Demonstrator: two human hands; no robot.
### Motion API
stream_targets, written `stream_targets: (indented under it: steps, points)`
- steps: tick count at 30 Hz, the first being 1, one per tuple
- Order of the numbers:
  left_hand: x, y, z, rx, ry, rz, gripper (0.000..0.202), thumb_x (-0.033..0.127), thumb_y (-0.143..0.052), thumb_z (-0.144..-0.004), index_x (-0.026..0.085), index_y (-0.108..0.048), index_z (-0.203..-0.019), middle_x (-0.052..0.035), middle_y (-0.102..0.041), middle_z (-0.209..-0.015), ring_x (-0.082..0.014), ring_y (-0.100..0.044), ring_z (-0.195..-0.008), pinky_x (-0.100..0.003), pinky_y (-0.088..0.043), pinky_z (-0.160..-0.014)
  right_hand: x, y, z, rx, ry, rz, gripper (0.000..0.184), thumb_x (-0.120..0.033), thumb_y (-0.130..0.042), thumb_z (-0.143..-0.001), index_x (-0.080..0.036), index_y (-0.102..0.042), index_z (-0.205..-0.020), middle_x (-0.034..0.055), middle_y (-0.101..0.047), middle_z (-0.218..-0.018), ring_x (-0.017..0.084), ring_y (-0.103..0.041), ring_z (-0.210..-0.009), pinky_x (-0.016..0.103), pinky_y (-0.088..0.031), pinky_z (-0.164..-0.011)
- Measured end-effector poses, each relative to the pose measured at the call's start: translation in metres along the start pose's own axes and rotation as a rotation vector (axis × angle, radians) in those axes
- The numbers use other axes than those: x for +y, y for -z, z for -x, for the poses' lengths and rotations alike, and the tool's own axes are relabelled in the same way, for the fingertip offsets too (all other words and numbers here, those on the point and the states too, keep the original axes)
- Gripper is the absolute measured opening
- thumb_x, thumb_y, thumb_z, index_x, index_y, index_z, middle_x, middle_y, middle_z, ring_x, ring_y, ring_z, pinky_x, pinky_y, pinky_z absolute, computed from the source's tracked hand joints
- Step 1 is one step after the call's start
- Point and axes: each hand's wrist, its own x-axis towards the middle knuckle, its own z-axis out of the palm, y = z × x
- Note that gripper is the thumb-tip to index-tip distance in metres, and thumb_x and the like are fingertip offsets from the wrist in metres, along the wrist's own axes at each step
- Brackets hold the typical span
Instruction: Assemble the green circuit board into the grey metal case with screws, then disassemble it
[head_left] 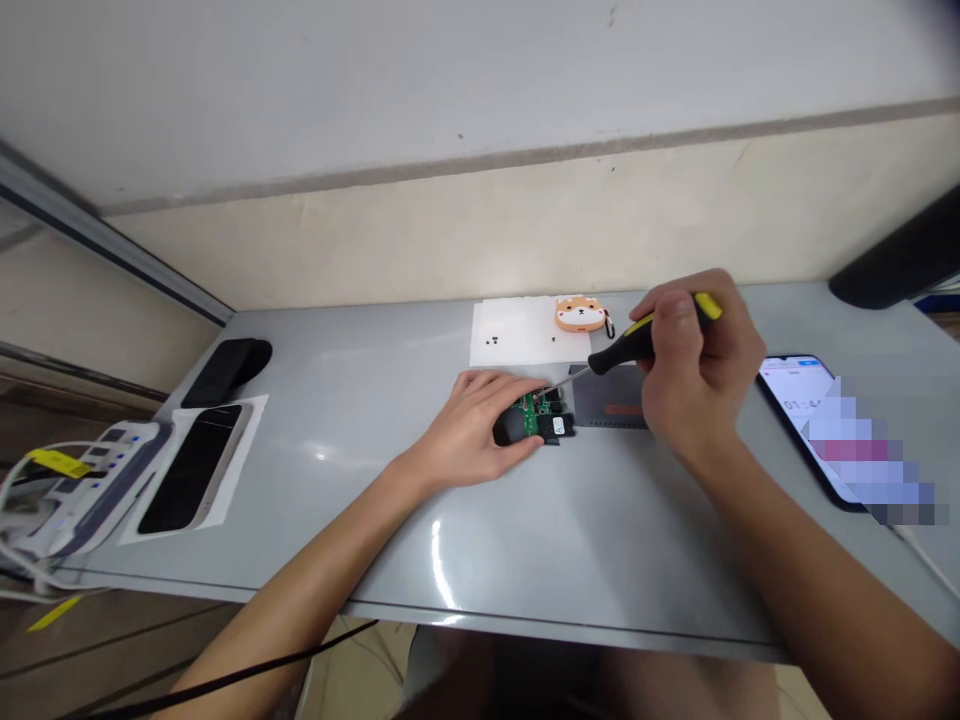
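My left hand (480, 425) is closed around a small black device with an exposed green circuit board (531, 415), pressing it to the desk. In my right hand (701, 370) is a screwdriver (630, 345) with a black and yellow handle, gripped in the fist. Its thin shaft slants down to the left, and the tip meets the board near my left fingers. Part of the device is hidden under my left hand. Beneath the screwdriver, to the right of the device, lies a dark grey flat piece (607, 395) with a brownish mark.
Several tiny dark screws (492, 341) lie on a white paper sheet (525, 350). An orange dog-face case (580, 314) rests at its corner. A lit phone (802, 420) is at right. A dark phone (195, 465), black pouch (229, 370) and power strip (105, 480) are at left.
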Motion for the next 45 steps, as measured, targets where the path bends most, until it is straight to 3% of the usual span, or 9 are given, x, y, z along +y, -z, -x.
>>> stream_targets:
  steps: [8, 12, 18, 22, 25, 32, 36, 39, 45]
  points:
    - [0.002, 0.011, 0.000, -0.061, -0.006, 0.012, 0.051, 0.032, -0.067, -0.091, 0.029, -0.059, -0.142, -0.0065, -0.069, -0.138, -0.0309, -0.060, -0.129, -0.052, -0.040, -0.116, 0.005, 0.000, 0.000, 0.022, -0.074, 0.027, 0.036, -0.058, -0.050, -0.104, -0.029, -0.059, -0.084, 0.0013, -0.059, -0.069, 0.019, -0.057, -0.056, 0.033, -0.035, -0.045]
    - [-0.005, 0.021, 0.002, -0.006, 0.024, 0.003, 0.046, 0.032, -0.059, -0.094, 0.027, -0.059, -0.140, -0.0092, -0.066, -0.140, -0.0317, -0.059, -0.128, -0.053, -0.043, -0.113, 0.005, 0.001, -0.001, -0.001, -0.080, 0.033, 0.035, -0.057, -0.047, -0.105, -0.029, -0.058, -0.086, 0.0015, -0.059, -0.069, 0.019, -0.062, -0.059, 0.032, -0.035, -0.043]
    - [-0.012, 0.021, 0.001, 0.051, 0.149, -0.046, 0.015, 0.026, -0.055, -0.089, 0.021, -0.064, -0.100, -0.0068, -0.065, -0.099, -0.0253, -0.062, -0.091, -0.043, -0.053, -0.085, 0.002, 0.000, -0.004, 0.047, -0.078, 0.018, 0.034, -0.052, -0.056, -0.102, -0.026, -0.057, -0.080, -0.0021, -0.052, -0.063, 0.014, -0.055, -0.052, 0.029, -0.036, -0.042]
    - [-0.010, 0.016, 0.000, 0.074, 0.253, 0.008, 0.010, 0.019, -0.053, -0.085, 0.022, -0.060, -0.093, -0.0038, -0.060, -0.091, -0.0199, -0.056, -0.072, -0.036, -0.048, -0.067, 0.002, 0.000, -0.005, 0.042, -0.082, 0.007, 0.031, -0.047, -0.056, -0.103, -0.026, -0.057, -0.080, -0.0028, -0.052, -0.063, 0.013, -0.051, -0.051, 0.029, -0.036, -0.042]
    - [-0.009, 0.015, -0.001, 0.094, 0.263, 0.029, 0.008, 0.017, -0.053, -0.085, 0.022, -0.058, -0.089, -0.0032, -0.060, -0.088, -0.0195, -0.055, -0.071, -0.034, -0.047, -0.064, 0.003, 0.000, -0.005, 0.041, -0.068, 0.003, 0.030, -0.045, -0.055, -0.103, -0.026, -0.057, -0.080, -0.0034, -0.052, -0.063, 0.012, -0.047, -0.050, 0.028, -0.036, -0.043]
    - [-0.011, 0.017, 0.000, 0.090, 0.236, 0.036, 0.009, 0.017, -0.054, -0.086, 0.022, -0.059, -0.090, -0.0035, -0.062, -0.090, -0.0191, -0.057, -0.074, -0.034, -0.048, -0.067, 0.007, 0.000, -0.004, 0.054, -0.041, 0.028, 0.031, -0.046, -0.055, -0.103, -0.026, -0.057, -0.080, -0.0026, -0.054, -0.066, 0.013, -0.046, -0.052, 0.029, -0.036, -0.044]
    - [-0.008, 0.015, 0.001, 0.132, 0.150, 0.029, 0.013, 0.022, -0.056, -0.093, 0.022, -0.063, -0.103, -0.0068, -0.069, -0.106, -0.0244, -0.064, -0.099, -0.041, -0.053, -0.089, 0.006, 0.000, -0.003, 0.035, -0.056, 0.045, 0.033, -0.050, -0.054, -0.103, -0.027, -0.058, -0.080, -0.0009, -0.056, -0.067, 0.015, -0.048, -0.052, 0.031, -0.038, -0.045]
    - [-0.003, 0.013, 0.001, 0.087, 0.060, 0.032, 0.023, 0.028, -0.060, -0.096, 0.023, -0.066, -0.118, -0.0071, -0.072, -0.122, -0.0273, -0.064, -0.115, -0.047, -0.049, -0.104, 0.005, 0.000, -0.002, 0.028, -0.044, 0.058, 0.035, -0.053, -0.052, -0.104, -0.028, -0.057, -0.080, 0.0007, -0.057, -0.067, 0.016, -0.050, -0.053, 0.032, -0.038, -0.044]
    - [0.003, 0.007, 0.000, -0.011, 0.038, 0.023, 0.038, 0.037, -0.069, -0.095, 0.028, -0.067, -0.131, -0.0060, -0.071, -0.134, -0.0308, -0.062, -0.127, -0.051, -0.043, -0.112, 0.003, 0.000, -0.003, 0.016, -0.056, 0.012, 0.033, -0.050, -0.054, -0.104, -0.027, -0.055, -0.080, -0.0011, -0.054, -0.064, 0.016, -0.055, -0.053, 0.032, -0.035, -0.044]
